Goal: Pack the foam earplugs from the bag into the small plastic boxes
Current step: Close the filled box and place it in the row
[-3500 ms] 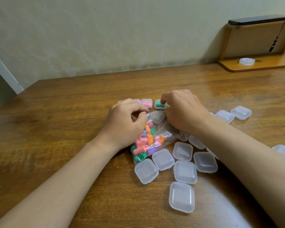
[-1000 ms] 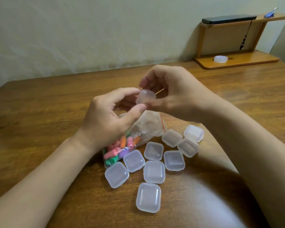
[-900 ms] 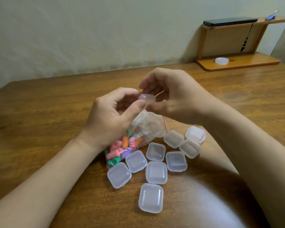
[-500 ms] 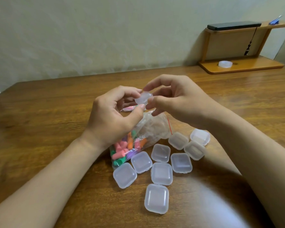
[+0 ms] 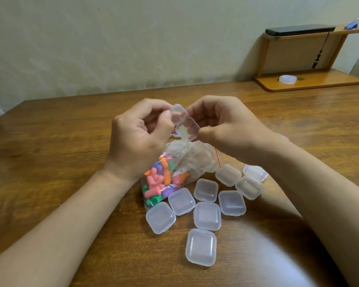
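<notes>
Roughly: early stage, most of the work is left. Wooden table (image 5: 71, 141) carries everything. The bag (image 5: 195, 160) lies on it just below the hands, well stocked with coloured earplugs (image 5: 153, 183), too jumbled to count. Nine shut boxes (image 5: 207, 216) sit clustered at the bag's near end and look empty. A tenth, the held box (image 5: 187, 127), hangs hinged open above the bag; I can't tell what's inside. The left hand (image 5: 139, 139) has its fingers curled on the lid. The right hand (image 5: 226, 129) pinches the base.
</notes>
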`<state>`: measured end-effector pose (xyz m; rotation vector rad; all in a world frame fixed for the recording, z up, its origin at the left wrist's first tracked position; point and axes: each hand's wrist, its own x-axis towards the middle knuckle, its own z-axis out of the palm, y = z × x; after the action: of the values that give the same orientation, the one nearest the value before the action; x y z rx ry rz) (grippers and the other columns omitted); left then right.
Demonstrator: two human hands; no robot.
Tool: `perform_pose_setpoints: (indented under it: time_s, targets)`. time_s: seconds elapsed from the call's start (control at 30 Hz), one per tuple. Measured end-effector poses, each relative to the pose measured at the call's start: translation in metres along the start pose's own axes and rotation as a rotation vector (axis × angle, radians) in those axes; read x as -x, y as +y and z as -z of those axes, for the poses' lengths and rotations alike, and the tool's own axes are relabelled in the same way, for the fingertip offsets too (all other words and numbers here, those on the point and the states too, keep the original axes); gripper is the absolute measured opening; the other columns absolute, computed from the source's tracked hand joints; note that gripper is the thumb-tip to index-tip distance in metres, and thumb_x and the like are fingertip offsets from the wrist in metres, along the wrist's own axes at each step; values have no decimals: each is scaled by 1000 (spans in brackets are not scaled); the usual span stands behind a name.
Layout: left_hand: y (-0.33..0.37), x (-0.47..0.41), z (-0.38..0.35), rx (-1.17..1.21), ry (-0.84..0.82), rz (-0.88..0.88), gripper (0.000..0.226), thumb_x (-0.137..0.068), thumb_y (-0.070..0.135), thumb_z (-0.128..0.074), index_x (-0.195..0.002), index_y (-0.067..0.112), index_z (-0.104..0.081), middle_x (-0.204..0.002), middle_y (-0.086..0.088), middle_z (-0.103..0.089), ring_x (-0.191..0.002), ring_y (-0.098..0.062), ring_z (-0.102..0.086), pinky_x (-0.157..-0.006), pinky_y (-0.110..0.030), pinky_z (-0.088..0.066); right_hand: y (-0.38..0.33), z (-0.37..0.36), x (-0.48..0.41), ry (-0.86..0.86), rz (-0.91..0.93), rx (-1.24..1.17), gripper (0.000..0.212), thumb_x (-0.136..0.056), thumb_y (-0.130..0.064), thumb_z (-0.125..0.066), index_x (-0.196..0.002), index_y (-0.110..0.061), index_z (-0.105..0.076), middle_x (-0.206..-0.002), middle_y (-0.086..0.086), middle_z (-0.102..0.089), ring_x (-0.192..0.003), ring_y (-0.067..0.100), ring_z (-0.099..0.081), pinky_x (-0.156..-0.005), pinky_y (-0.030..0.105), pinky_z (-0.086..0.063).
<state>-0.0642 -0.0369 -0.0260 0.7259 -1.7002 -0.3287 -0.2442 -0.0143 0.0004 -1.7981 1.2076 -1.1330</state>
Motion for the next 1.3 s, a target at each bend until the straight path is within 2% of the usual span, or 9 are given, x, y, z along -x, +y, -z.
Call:
perform_pose_setpoints:
  time_s: [0.13,0.27,0.4,0.53,0.73,0.87,0.97,1.1,1.3]
  targets:
    - [0,-4,2,102,23,190,12,-101,1,-54,-109,7,-60,-84,-3,-75,-72,-15,-75,-63,-30,-61,-3,1,1,-38,7,-37,41,-81,19,-62,-114,-4,-67,-100,7,-73,-92,17,-72,-81,26,-60]
    - [-4,-5,4,63,19,260,12,-99,5,-59,-106,13,-64,-89,-8,-73,-73,-19,-74,-61,-38,-63,-6,4,1,-20,-15,26,36,-83,10,-70,-112,-10,-68,-101,6,-72,-91,17,-72,-84,30,-60]
    - [-10,-7,7,-21,44,354,15,-98,8,-59,-108,14,-69,-91,-4,-70,-72,-12,-72,-46,-27,-56,-11,27,3,-3,-6,450,27,-81,1,-73,-88,-24,-66,-90,-2,-67,-82,13,-67,-75,29,-59]
    - [-14,-8,8,-167,17,335,17,-96,11,-60,-107,17,-72,-92,-1,-72,-81,-12,-70,-60,-20,-56,-9,32,3,-144,-87,810,18,-81,-13,-77,-79,-26,-65,-81,-7,-63,-73,7,-58,-58,16,-42]
    - [-16,-4,3,-193,-70,399,20,-94,7,-55,-96,19,-71,-84,0,-70,-46,-18,-67,-38,-24,-45,-2,24,2,-211,-95,719,6,-86,-26,-74,-81,-27,-75,-75,-13,-67,-69,8,-62,-55,19,-48]
    - [-17,-4,1,-194,-52,386,21,-86,18,-53,-92,21,-73,-85,6,-71,-68,-21,-70,-56,-36,-57,0,22,1,-235,-9,509,26,-94,-32,-66,-75,-19,-78,-59,0,-61,-54,10,-46,-49,27,-40]
    - [-17,-4,1,-210,-64,369,20,-89,13,-55,-92,23,-72,-86,12,-70,-83,-13,-68,-70,-32,-58,-1,17,2,-321,-1,467,17,-95,-29,-64,-89,-24,-80,-69,-12,-71,-60,7,-59,-56,20,-46]
    - [-16,-3,-1,-210,-65,334,21,-85,20,-51,-91,24,-71,-84,15,-68,-82,-5,-64,-70,-15,-50,-3,12,5,-389,-7,456,16,-89,-13,-68,-91,-26,-78,-66,-12,-71,-57,2,-61,-55,13,-43]
    - [-17,-1,-2,-235,-66,293,20,-92,11,-54,-98,18,-72,-85,19,-64,-82,-2,-63,-71,-14,-49,-7,5,7,-429,8,499,21,-92,-15,-65,-77,-23,-78,-62,-16,-65,-55,2,-53,-51,13,-40]
